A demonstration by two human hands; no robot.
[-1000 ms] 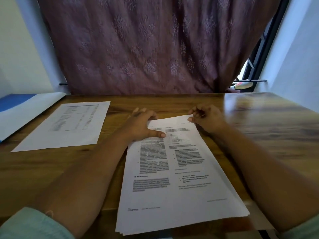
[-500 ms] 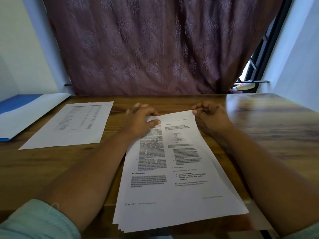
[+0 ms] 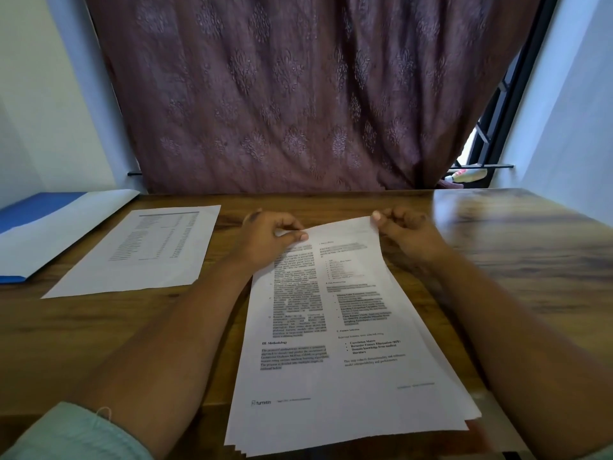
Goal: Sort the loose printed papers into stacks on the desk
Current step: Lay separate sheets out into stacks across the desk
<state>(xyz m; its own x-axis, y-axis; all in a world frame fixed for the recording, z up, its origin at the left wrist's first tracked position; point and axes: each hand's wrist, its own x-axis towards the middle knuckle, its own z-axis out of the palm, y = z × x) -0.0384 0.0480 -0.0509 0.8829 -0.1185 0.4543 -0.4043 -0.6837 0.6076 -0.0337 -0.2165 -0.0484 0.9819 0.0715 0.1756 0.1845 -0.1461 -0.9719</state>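
Your left hand (image 3: pixel 265 239) and right hand (image 3: pixel 403 232) now pinch the top sheet's (image 3: pixel 335 327) far corners, lifted higher off the stack (image 3: pixel 431 330) than before.

Fanned stack of printed pages (image 3: pixel 341 343) overhanging the desk's near edge — single printed sheet (image 3: pixel 139 252) flat, well left.

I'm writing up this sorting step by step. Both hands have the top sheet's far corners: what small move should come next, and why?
Probably lift the top sheet clear of the pile and carry it left. The left hand and right hand each pinch a far corner, that edge is raised, and a single sheet already lies flat on the desk there.
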